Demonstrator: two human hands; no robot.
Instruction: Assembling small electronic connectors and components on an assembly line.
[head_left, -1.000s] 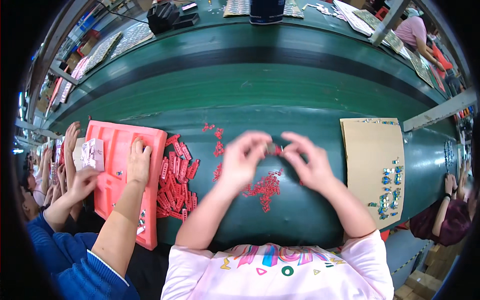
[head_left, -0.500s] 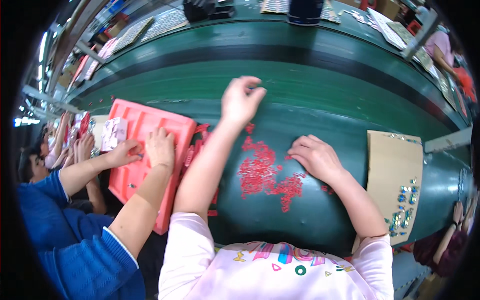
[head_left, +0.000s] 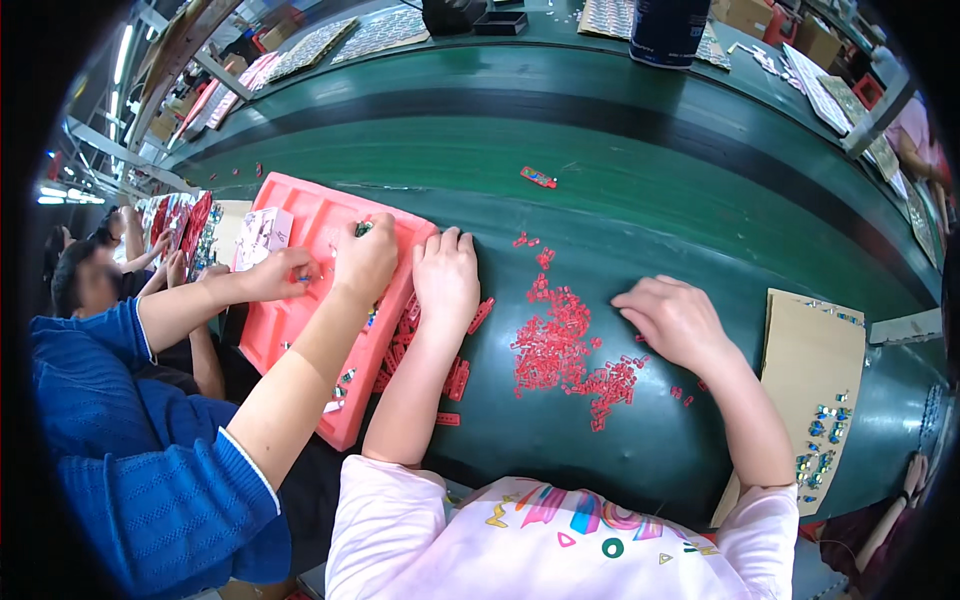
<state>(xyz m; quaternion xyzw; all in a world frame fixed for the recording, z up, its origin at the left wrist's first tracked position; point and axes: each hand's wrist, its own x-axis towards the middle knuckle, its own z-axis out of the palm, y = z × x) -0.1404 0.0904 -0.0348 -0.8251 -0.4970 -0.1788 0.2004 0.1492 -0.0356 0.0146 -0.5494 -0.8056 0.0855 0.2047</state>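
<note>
On the green desk [head_left: 640, 190], near its front edge, a heap of small red parts [head_left: 560, 345] lies between the person's two hands. The left hand [head_left: 447, 280] rests flat, fingers extended, holding nothing, beside the pink tray [head_left: 300, 215] at the desk's left edge. The right hand [head_left: 675, 320], loosely curled, palm down, touches the heap's right margin; whether it grips a part cannot be told.

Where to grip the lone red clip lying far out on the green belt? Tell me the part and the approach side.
Pinch the small flat red clip across its narrow width, coming straight down from above: it lies flat and alone on the green belt, long axis running left-right, both long edges free.
</note>
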